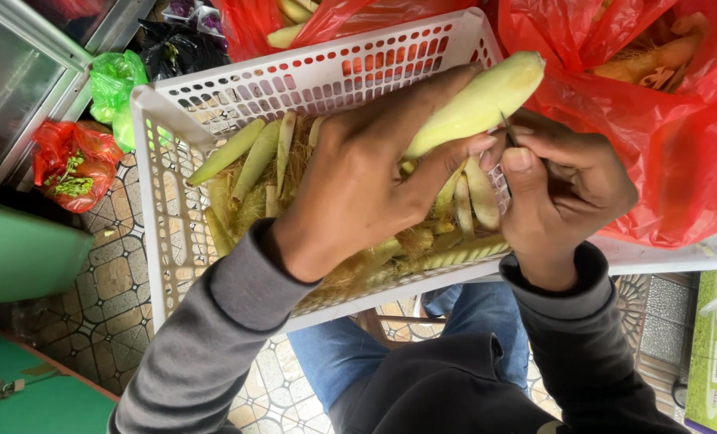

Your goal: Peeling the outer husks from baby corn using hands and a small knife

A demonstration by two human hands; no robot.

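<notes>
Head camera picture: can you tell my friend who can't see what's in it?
A person's left hand holds a pale green baby corn ear while the right hand works a small blade against it, above a white plastic basket of husks.

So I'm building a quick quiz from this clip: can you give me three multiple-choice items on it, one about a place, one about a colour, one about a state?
1. Where do the loose husk strips lie?
A. in the white basket
B. on the tiled floor
C. in the green bag

2. What colour is the big plastic bag to the right of the basket?
A. blue
B. red
C. black

3. How is the corn ear held?
A. lying loose in the basket
B. gripped by the left hand above the basket
C. tucked in the black bag

Answers:
1 A: the strips rest inside the white basket.
2 B: the bag is plainly red.
3 B: the left hand wraps the ear, while the right hand holds a thin blade against it.
</notes>
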